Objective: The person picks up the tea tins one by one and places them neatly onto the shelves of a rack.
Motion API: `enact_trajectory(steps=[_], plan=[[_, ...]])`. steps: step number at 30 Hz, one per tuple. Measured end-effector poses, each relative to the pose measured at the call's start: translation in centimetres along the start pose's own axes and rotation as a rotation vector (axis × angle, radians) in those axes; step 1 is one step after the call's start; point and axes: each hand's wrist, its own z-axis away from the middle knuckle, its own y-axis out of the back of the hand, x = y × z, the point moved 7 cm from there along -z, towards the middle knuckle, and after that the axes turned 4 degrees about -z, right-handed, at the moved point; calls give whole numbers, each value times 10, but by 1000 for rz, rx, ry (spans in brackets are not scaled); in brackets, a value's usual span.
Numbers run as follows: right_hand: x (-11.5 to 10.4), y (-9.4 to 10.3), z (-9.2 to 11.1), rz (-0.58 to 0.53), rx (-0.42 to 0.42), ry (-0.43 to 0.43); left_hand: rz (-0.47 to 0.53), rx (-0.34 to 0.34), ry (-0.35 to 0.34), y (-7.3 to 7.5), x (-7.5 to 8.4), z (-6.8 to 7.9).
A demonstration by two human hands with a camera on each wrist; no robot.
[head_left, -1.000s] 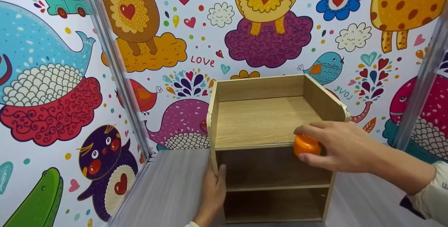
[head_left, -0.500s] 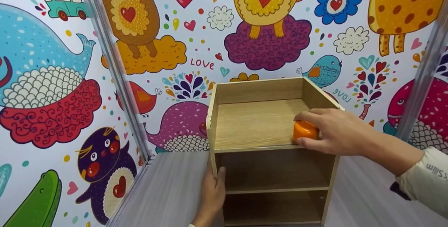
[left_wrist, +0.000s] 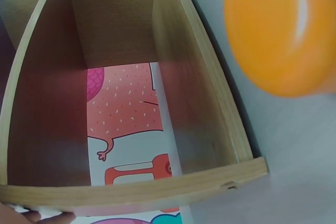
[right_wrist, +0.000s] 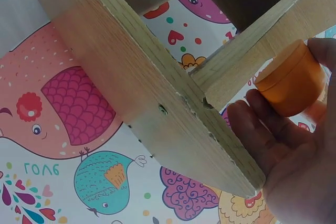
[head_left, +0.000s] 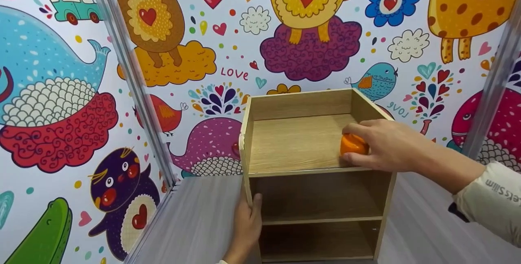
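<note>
1 orange jar (head_left: 352,145) in the R hand (head_left: 390,145), pinched btw. thumb and fingers – it's over the front right of the shelf (head_left: 297,142)'s top deck, can't tell if touching. L hand (head_left: 247,220) grips the shelf's left side, approx. level w/ the upper of 2 compartments. L wrist view: 1 round orange thing (left_wrist: 281,30), upper right, partly cut off – can't tell what.

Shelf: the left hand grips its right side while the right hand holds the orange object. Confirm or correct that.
One thing is wrong: the head view shows the left hand gripping the left side of the shelf. The right hand does hold the orange object.
</note>
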Motion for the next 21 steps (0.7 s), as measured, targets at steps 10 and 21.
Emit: enact_trajectory(steps=[10,21], plan=[[-1,-2,-7,74,-53,-12,-5,21,-12,2,5,0],[-2,-7,-9,113,-87,-40,-5,19,-22,1,2,1]])
